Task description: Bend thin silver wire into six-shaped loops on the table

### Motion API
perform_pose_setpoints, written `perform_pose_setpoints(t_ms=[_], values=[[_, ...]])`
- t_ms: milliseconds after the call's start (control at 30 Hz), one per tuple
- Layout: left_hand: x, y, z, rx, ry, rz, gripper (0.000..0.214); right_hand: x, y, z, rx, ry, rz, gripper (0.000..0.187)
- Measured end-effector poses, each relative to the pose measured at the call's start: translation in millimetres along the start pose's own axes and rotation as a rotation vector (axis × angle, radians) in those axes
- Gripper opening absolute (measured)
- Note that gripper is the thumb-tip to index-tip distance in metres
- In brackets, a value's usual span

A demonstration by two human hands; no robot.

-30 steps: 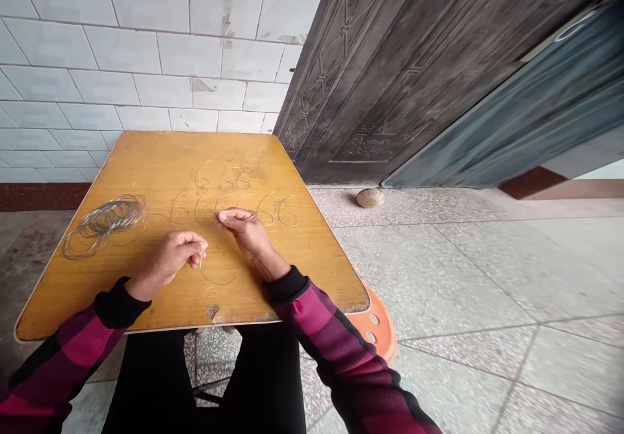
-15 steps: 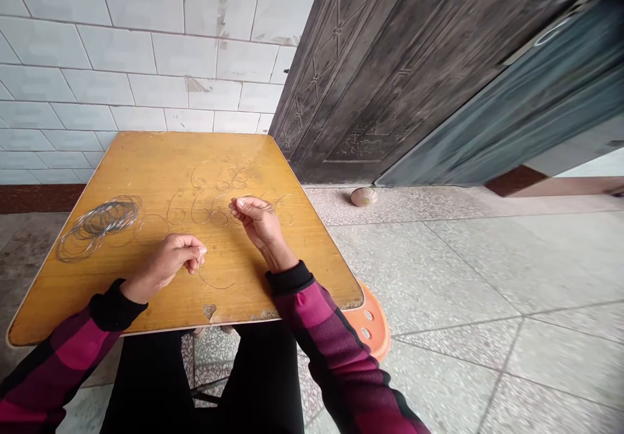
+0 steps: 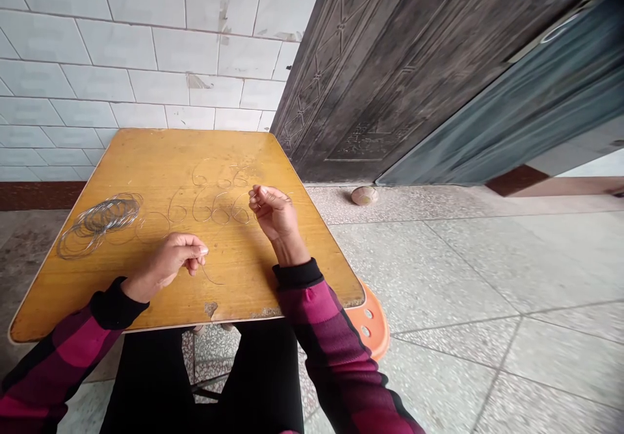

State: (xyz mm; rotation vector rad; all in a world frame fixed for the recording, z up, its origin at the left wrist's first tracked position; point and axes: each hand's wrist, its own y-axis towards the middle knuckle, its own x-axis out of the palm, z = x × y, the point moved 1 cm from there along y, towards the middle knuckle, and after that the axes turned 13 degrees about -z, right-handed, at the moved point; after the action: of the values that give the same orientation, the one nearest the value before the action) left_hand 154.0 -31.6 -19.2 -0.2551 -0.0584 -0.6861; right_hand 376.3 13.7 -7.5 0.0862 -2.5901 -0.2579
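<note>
My left hand (image 3: 170, 262) rests on the wooden table (image 3: 146, 161), its fingers pinched on one end of a thin wire (image 3: 212, 277) that curves over the tabletop. My right hand (image 3: 273, 212) is closed and raised slightly farther back on the right, pinching the same wire's other end. Several bent wire loops (image 3: 214, 203) lie in rows just left of and behind my right hand. A coil of thin wire (image 3: 100, 221) lies at the table's left side, beyond my left hand.
An orange plastic stool (image 3: 373, 323) pokes out under the table's right front corner. A tiled wall stands behind the table, a dark carved door (image 3: 390, 83) to the right. A small round object (image 3: 364, 195) lies on the floor by the door.
My right hand has moved right and back along the row of loops, drawing the wire out. My left hand has stayed put, still pinched.
</note>
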Motion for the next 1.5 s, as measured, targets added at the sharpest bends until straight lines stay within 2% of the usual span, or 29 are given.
perform_pose_setpoints(t_ms=[133, 267, 333, 400, 467, 567, 667, 733, 1100, 1200, 1333, 1433, 1500], values=[[0.1, -1, 1, 0.000, -0.015, 0.011, 0.019, -7, 1, -9, 0.007, 0.026, -0.008, 0.010], [-0.6, -2, 1, -0.019, -0.046, 0.029, 0.019, -19, 5, -17, -0.062, 0.083, 0.042, 0.012], [-1.2, -2, 2, -0.011, -0.080, 0.053, 0.018, -19, 7, -12, -0.053, 0.103, 0.074, 0.014], [-2.0, -2, 4, 0.007, -0.118, 0.082, 0.018, -12, 5, 1, 0.036, 0.103, 0.055, 0.018], [-2.7, -1, 4, 0.030, -0.141, 0.101, 0.018, 3, 0, 18, 0.178, 0.073, -0.056, 0.027], [-2.9, -1, 2, 0.051, -0.132, 0.100, 0.019, 29, -13, 42, 0.369, 0.015, -0.338, 0.036], [-2.1, 0, 0, 0.058, -0.098, 0.088, 0.018, 45, -22, 54, 0.348, -0.050, -0.441, 0.026], [-1.2, 0, -1, 0.060, -0.079, 0.088, 0.018, 47, -23, 56, 0.309, -0.076, -0.417, 0.022], [3.5, 1, -1, 0.030, -0.023, 0.079, 0.020, 30, -12, 33, 0.213, -0.137, -0.212, 0.026], [4.3, 0, -3, 0.019, -0.031, 0.060, 0.019, 24, -6, 23, 0.135, -0.135, -0.140, 0.026], [4.5, 0, -8, 0.033, -0.055, 0.053, 0.018, 4, 5, 1, -0.042, -0.097, 0.049, 0.026], [2.3, 1, -7, 0.062, -0.104, 0.097, 0.019, -9, 10, -9, -0.170, -0.076, 0.172, 0.026], [-1.1, 1, -3, 0.095, -0.170, 0.158, 0.021, -8, 6, -3, -0.167, -0.110, 0.172, 0.022]])
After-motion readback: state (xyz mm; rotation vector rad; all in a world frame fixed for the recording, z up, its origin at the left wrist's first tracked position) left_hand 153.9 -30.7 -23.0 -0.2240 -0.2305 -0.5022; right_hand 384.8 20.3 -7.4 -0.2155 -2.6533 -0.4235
